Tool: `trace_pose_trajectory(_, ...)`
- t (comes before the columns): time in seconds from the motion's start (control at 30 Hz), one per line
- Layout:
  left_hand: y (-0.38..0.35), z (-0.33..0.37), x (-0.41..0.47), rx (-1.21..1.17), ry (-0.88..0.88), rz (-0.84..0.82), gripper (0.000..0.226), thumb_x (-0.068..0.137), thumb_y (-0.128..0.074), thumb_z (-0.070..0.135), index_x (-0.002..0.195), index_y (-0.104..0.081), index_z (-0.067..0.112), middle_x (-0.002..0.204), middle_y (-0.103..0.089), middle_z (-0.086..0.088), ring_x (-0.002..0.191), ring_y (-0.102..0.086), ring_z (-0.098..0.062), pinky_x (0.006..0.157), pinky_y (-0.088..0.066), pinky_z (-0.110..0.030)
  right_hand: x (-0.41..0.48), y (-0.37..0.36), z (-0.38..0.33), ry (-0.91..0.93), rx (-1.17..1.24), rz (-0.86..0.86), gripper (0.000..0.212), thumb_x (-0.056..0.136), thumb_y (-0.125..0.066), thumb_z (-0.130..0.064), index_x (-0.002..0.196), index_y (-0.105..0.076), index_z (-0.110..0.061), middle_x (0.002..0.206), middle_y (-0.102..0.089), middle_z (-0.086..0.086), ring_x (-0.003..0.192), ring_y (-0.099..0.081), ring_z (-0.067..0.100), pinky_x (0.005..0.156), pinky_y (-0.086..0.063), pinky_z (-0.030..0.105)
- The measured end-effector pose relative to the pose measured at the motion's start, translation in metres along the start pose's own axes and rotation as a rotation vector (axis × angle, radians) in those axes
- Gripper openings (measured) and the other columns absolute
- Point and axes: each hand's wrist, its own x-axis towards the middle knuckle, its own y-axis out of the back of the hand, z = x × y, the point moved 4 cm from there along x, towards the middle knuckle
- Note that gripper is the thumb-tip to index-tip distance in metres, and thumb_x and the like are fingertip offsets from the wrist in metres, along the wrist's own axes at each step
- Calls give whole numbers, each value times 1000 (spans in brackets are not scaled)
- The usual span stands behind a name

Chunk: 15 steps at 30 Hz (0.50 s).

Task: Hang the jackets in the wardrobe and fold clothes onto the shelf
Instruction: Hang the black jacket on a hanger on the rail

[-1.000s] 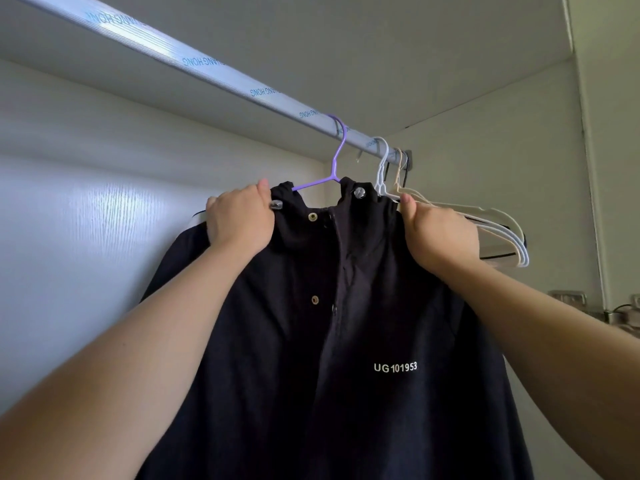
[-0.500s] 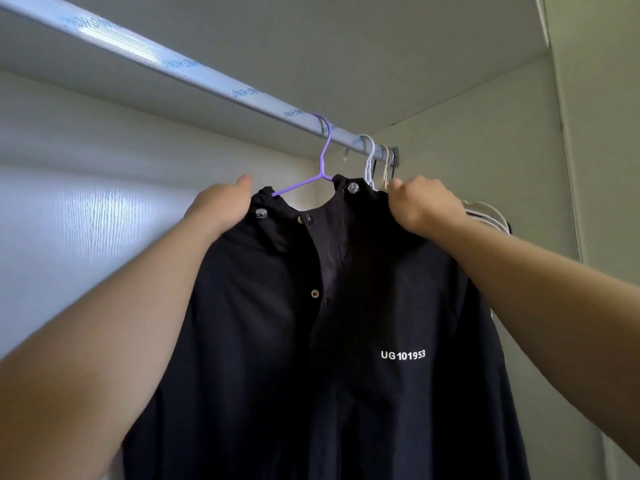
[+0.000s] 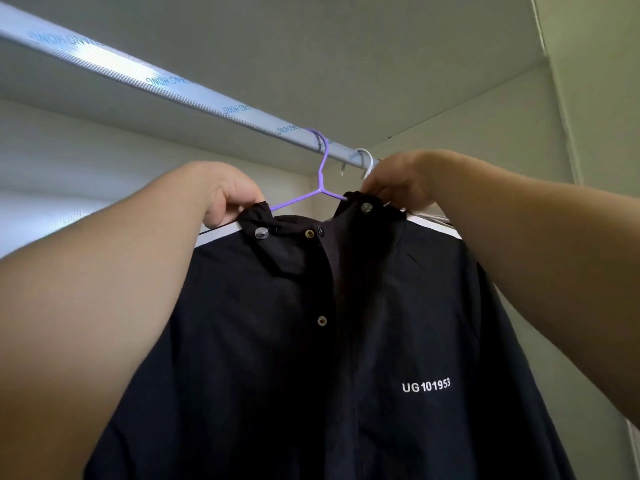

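Black jacket (image 3: pixel 311 341) is hanging on purple hanger (image 3: pixel 320 181), whose hook is sitting over the wardrobe rail (image 3: pixel 173 84), just beside a white hanger (image 3: pixel 367 161) hook. Left hand (image 3: pixel 221 195) is pinching the collar's left edge and right hand (image 3: pixel 398 183) is pinching the right edge by the snap. Both grips are clamping fabric, not the hanger. Step in hand is looking like the hang-up finish, squaring the collar on the hanger. Next move is probably calling for an even release on both sides so nothing slides off, then fetching another garment.

jacket (image 3: pixel 311 341) | black, white "UG101953" | hanging | purple hanger (image 3: pixel 320 188) | rail (image 3: pixel 194 91)
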Motion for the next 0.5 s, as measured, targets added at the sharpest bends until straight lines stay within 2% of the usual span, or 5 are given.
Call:
trace_pose_trajectory(0.1,6,2,6,28,-9,120,14,92,-53,-3,82,-62,-4,69,-68,-20,57,-69,-30,55,-55,-56,4,2,5,2,71,80,22,98,-40,-1,79,-50,-8,68,-50,9,55,-49,19,53,-45,27)
trace_pose_trajectory(0.3,14,-5,15,12,-69,330,24,96,-38,-1,87,-60,1,79,-61,-21,72,-60,-30,91,-51,-51,5,-3,11,55,89,226,36,74,-29,17,86,-52,-8,75,-49,12,63,-48,22,52,-45,22)
trace_pose_trajectory(0.37,16,-8,15,16,-109,393,29,97,-34,-1,81,-59,1,68,-60,-20,65,-57,-28,81,-51,-46,7,0,8,45,115,231,36,68,-32,12,91,-51,-8,86,-48,12,70,-49,23,61,-45,27)
trace_pose_trajectory(0.43,20,-6,17,-14,-156,476,30,95,-37,-5,69,-52,0,49,-56,-15,54,-53,-26,60,-48,-36,8,2,5,52,150,235,8,87,-47,-9,92,-52,-12,85,-50,7,65,-50,22,62,-47,30)
trace_pose_trajectory(0.5,29,-3,20,-84,-245,598,23,84,-48,-10,65,-54,1,57,-60,-14,48,-54,-24,52,-46,-29,12,3,5,62,73,254,16,93,-60,-31,96,-56,-15,84,-55,2,66,-55,19,61,-51,31)
